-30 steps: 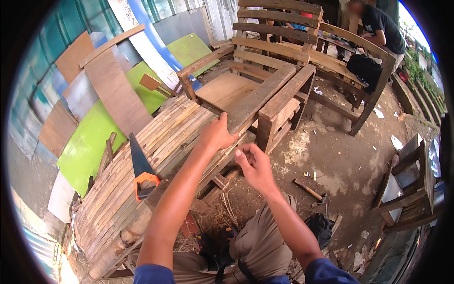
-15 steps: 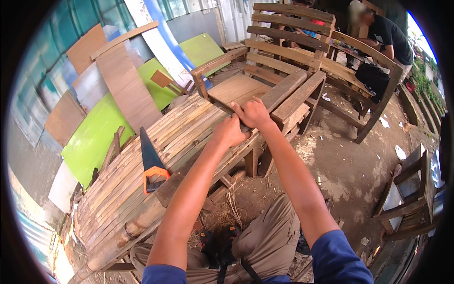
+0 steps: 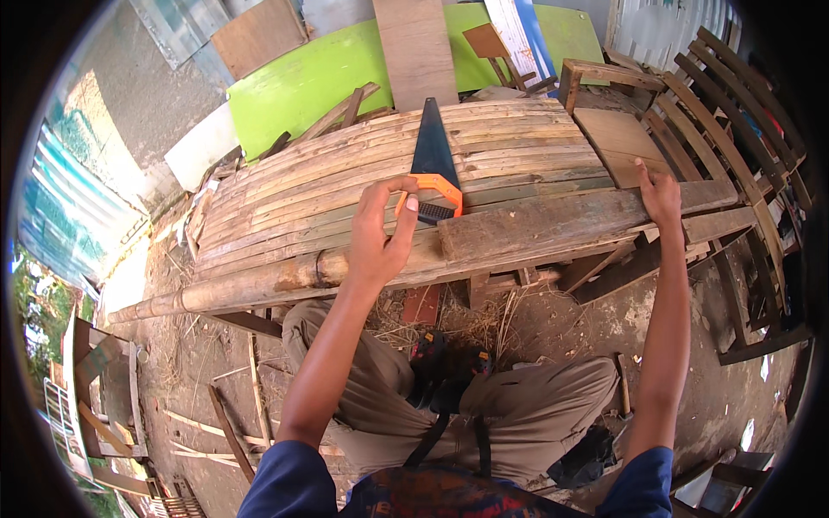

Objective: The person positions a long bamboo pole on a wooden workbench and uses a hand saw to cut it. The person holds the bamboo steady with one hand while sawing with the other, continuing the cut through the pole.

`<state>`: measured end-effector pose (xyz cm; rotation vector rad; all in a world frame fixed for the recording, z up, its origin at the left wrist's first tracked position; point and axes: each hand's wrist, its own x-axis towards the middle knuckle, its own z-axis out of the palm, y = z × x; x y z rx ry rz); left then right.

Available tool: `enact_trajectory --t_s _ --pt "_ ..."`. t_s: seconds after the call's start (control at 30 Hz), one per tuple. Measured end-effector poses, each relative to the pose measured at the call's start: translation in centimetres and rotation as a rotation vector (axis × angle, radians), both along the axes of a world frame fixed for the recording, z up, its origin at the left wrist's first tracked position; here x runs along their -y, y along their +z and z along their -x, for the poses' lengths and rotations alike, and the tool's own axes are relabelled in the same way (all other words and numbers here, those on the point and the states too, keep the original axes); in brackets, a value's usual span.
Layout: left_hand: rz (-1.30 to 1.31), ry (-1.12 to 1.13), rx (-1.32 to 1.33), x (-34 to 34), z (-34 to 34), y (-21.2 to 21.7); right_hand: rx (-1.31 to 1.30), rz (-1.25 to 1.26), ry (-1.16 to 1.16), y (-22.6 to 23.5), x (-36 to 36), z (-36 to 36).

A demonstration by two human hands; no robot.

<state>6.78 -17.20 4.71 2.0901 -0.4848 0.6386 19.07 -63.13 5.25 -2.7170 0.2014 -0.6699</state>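
Orange-handled handsaw with dark blade lying flat on split-bamboo slat bench top, now gripped at the handle by left hand, no longer lying untouched beside both hands. Right hand moved off, spread open on grey weathered wooden plank. Around: green board, slatted wooden chairs, dirt ground with scraps.

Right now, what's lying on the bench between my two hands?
In the head view, a weathered plank runs from the saw handle by the left hand to the right hand, which rests on it.
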Motion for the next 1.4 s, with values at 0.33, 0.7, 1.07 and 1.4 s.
enact_trajectory --t_s 0.33,0.7,1.07,1.4 --pt "-0.339 0.097 -0.379 1.1 1.7 -2.8 -0.162 -0.021 -0.060 -1.5 0.9 -2.6" --pt "-0.323 0.080 -0.192 0.5 1.2 -5.4 -0.080 -0.006 0.002 -2.3 2.0 -3.1" --pt "-0.352 0.082 -0.140 0.9 1.6 -5.2 -0.064 -0.031 0.005 -2.0 1.5 -2.5" --pt "-0.284 0.097 -0.260 1.0 0.9 -4.8 -0.093 0.003 -0.028 -1.9 1.4 -3.2"
